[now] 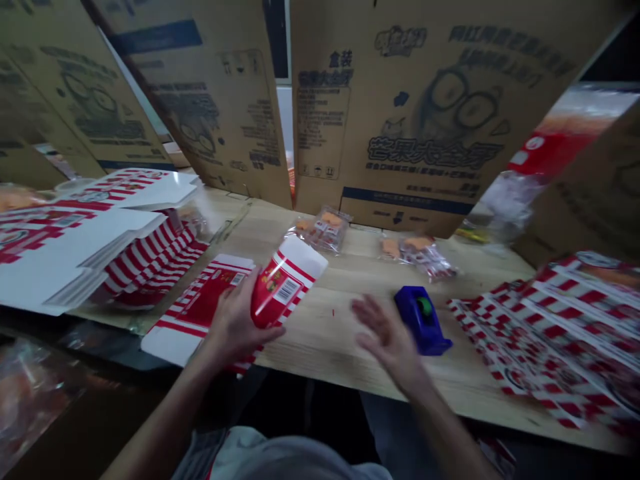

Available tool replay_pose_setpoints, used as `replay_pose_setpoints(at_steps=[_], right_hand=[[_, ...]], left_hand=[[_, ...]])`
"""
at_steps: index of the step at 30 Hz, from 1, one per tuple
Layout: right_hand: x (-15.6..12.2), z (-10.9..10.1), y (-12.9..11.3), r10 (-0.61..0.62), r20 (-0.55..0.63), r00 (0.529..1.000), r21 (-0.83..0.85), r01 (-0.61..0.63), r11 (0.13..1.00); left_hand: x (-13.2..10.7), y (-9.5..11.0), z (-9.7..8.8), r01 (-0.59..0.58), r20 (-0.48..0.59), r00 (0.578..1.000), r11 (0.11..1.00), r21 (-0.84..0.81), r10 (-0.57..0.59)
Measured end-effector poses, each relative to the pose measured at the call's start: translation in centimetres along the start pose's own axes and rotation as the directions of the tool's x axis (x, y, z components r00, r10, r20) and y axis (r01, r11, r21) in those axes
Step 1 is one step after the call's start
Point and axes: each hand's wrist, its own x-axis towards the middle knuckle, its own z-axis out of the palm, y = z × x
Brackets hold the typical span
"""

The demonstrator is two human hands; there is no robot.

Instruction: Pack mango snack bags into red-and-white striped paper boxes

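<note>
My left hand (237, 327) is closed around a red-and-white striped carton (287, 283), which bulges and shows a barcode on its side. Under that hand lies a flat carton blank (207, 303) in the same colours. My right hand (380, 333) hovers above the wooden table (320, 353), fingers apart and holding nothing, slightly blurred. Just right of it stands a blue tape dispenser (420, 323) with a green core.
Flat striped cartons are stacked at the left (75, 247) and right (565, 333). Small clear snack packets (327, 230) and more packets (420, 253) lie at the back. Tall brown cardboard sheets (390, 180) stand behind them. The table's front edge runs near my body.
</note>
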Motion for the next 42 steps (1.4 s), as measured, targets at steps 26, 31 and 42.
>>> replay_pose_setpoints(at_steps=[26,31,42], right_hand=[[-3.6,0.4,8.5,0.328,0.129,0.936,0.322,-0.352,0.879],[-4.4,0.8,9.4,0.247,0.067,0.967,0.181,-0.255,0.950],[-1.2,-1.5,9.8,0.010,-0.111,0.994,-0.228,-0.035,0.973]], left_hand=[[-2.9,1.9,10.0,0.354,0.348,0.935,0.166,-0.920,-0.062],[-4.2,1.0,12.3,0.346,0.335,0.938,0.169,-0.923,-0.093],[-4.2,-0.5,13.4,0.405,0.390,0.914,0.184,-0.896,-0.113]])
